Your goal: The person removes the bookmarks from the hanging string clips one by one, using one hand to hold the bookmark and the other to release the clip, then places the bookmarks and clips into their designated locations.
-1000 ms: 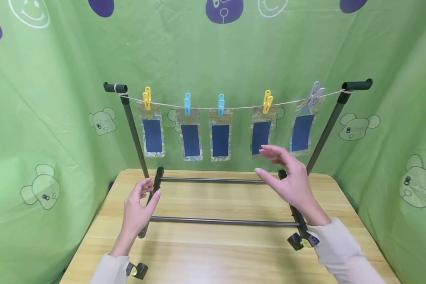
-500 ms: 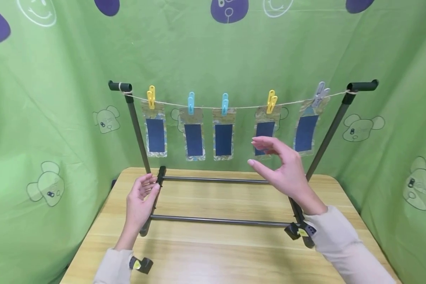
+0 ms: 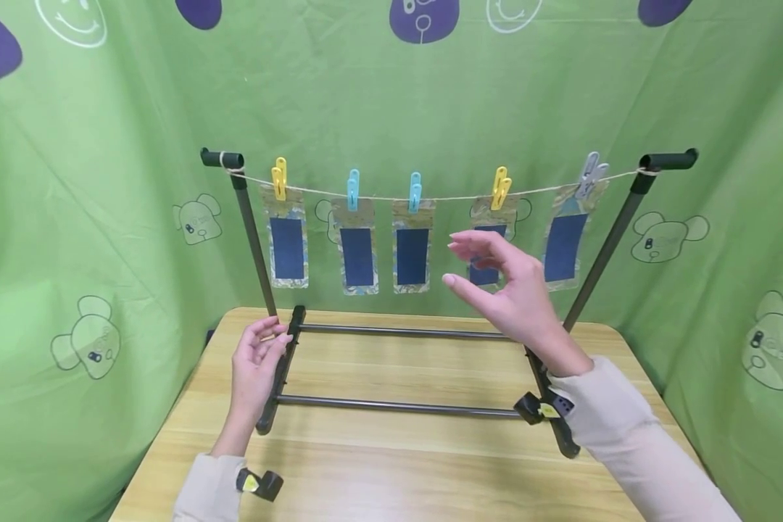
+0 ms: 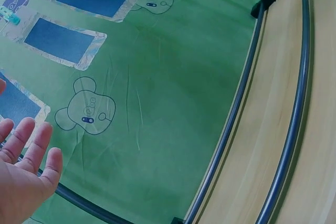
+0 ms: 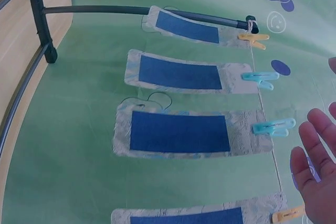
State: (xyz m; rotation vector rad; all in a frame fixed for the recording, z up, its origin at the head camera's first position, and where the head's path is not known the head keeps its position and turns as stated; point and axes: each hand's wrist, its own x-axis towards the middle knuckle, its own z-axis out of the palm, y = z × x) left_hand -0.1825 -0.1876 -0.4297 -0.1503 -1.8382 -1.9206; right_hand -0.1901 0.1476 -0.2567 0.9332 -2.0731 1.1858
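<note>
Several patterned strips with dark blue rectangles hang from a thin string [image 3: 453, 198], each held by a plastic clothespin. My right hand [image 3: 512, 290], thumb and fingers apart, is raised in front of the fourth strip [image 3: 485, 264] and covers part of it; it holds nothing. The middle strip [image 3: 412, 254], under a light blue clothespin [image 3: 415, 193], hangs just left of its fingertips. Low by the left post [image 3: 251, 239], my left hand [image 3: 253, 366] has loosely bent fingers and is bare too. A yellow clothespin [image 3: 278, 179] grips the leftmost strip [image 3: 288, 246] above it.
The string is tied between two upright posts of a black frame, whose crossbars [image 3: 391, 404] lie low over the wooden table [image 3: 365, 471]. Green printed curtain [image 3: 339, 94] surrounds the table. A grey clothespin [image 3: 589, 177] holds the rightmost strip [image 3: 565, 246].
My right hand has moved left and up across the fourth strip. My left hand has risen slightly, its thumb and fingers closer together. The view has shifted a little; the strips still hang.
</note>
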